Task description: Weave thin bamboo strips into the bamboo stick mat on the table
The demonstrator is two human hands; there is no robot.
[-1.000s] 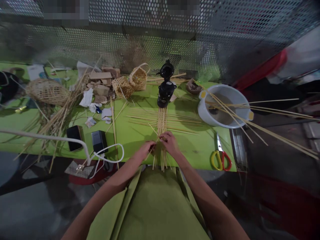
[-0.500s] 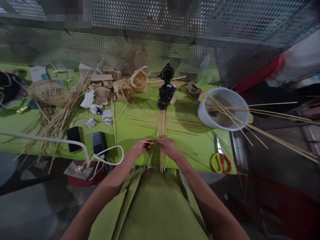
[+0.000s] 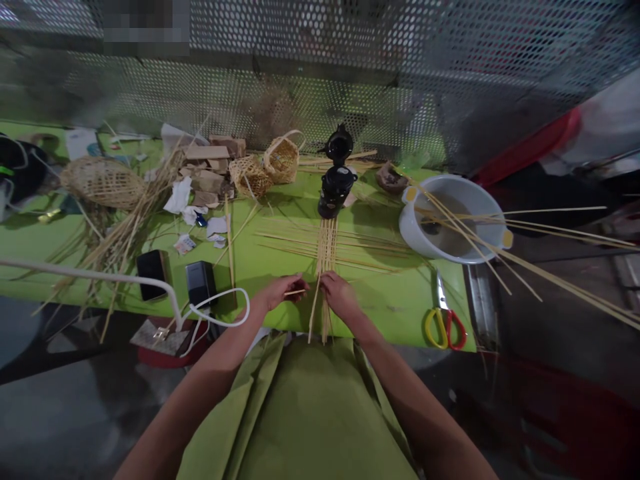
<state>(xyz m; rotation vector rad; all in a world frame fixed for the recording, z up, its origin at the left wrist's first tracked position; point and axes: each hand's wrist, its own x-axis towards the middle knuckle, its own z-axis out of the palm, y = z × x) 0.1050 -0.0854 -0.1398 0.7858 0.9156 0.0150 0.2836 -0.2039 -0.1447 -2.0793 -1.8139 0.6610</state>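
Long pale bamboo strips (image 3: 327,243) lie lengthwise toward me, crossed by several sideways strips (image 3: 367,252) farther up. A black lidded bottle (image 3: 330,193) stands on their far end, its lid flipped up. My left hand (image 3: 289,291) is left of the bundle, its fingers closed on a short thin bamboo strip (image 3: 295,292). My right hand (image 3: 337,292) is closed over the near part of the lengthwise strips, fingertips pinching among them. One strip angles out to the left below the fingers. Exactly how many the right fingers grip is hidden.
On the right stand a white tub (image 3: 453,220) with long strips across it and scissors (image 3: 443,320). To the left lie a phone (image 3: 152,275), a power bank (image 3: 201,283) with white cable, small woven baskets (image 3: 281,160) and wood blocks (image 3: 207,167). A perforated metal screen (image 3: 280,87) rises behind.
My left hand has shifted slightly left, away from the bundle, with its short strip. Near ends of the lengthwise strips have spread, one now slanting left. The view has moved a little.
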